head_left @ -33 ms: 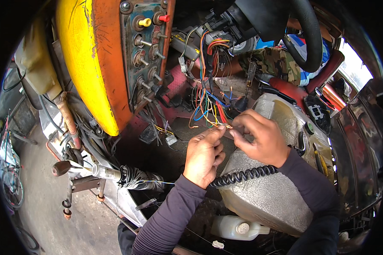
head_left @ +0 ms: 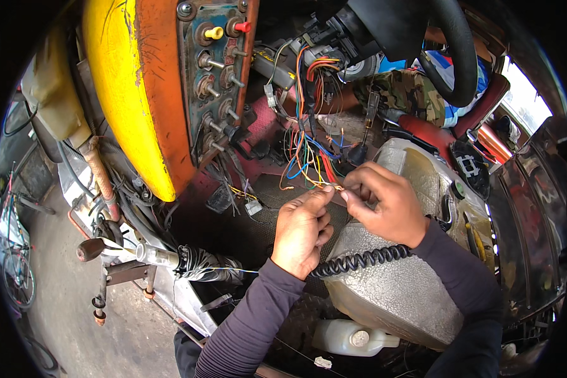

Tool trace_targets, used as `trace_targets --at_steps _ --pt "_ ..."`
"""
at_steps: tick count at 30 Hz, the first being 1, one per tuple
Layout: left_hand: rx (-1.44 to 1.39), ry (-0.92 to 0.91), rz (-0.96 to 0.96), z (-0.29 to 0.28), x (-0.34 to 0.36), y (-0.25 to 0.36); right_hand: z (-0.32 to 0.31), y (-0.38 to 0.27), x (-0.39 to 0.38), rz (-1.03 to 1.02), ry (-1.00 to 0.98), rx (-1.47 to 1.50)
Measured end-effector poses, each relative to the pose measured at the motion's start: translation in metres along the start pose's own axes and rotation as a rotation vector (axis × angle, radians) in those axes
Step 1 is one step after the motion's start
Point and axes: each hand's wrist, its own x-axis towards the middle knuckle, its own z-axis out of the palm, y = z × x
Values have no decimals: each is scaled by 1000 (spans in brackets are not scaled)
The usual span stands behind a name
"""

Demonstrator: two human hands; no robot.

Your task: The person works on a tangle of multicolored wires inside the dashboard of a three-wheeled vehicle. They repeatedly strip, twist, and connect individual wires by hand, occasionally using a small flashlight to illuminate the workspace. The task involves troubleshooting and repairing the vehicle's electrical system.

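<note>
My left hand (head_left: 302, 233) and my right hand (head_left: 387, 205) meet at the middle of the view, pinching the copper-coloured end of a thin orange wire (head_left: 315, 184) between fingertips. Loose red, blue, green and orange wires (head_left: 305, 154) hang just above them from a harness under the steering column (head_left: 331, 44). A small white connector (head_left: 254, 207) dangles left of my left hand. Beneath my hands a black coiled cable (head_left: 359, 261) crosses the worn silver cover (head_left: 390, 290).
An orange-yellow switch panel (head_left: 157, 94) stands upper left; a steering wheel (head_left: 460, 69) is upper right. Another person's leg in camouflage (head_left: 409, 94) is beside a red seat (head_left: 491, 101). Levers (head_left: 89, 251) are lower left, a white jug (head_left: 337, 337) at the bottom.
</note>
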Motion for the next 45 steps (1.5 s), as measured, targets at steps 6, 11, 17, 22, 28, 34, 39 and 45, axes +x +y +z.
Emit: trace_targets --at_steps 6,11,17,22,28,34,39,45 --pt "52 8 53 0 7 -2 3 8 5 467 -123 481" --pt "102 -15 55 -4 9 -4 -4 12 10 575 -156 641" --pt "40 -99 14 -14 21 -8 -9 12 15 631 -196 583" --pt "347 -19 162 -19 25 -10 -14 11 21 363 -146 237" --pt "956 296 818 -16 -14 14 -15 6 28 -149 -14 -330" --pt "1191 171 1040 -27 16 64 -5 8 37 -273 -61 -335" --pt "1320 69 974 -35 38 65 0 14 39 -324 -101 -368" --pt "1212 58 797 -27 42 65 6 18 37 -387 -91 -423"
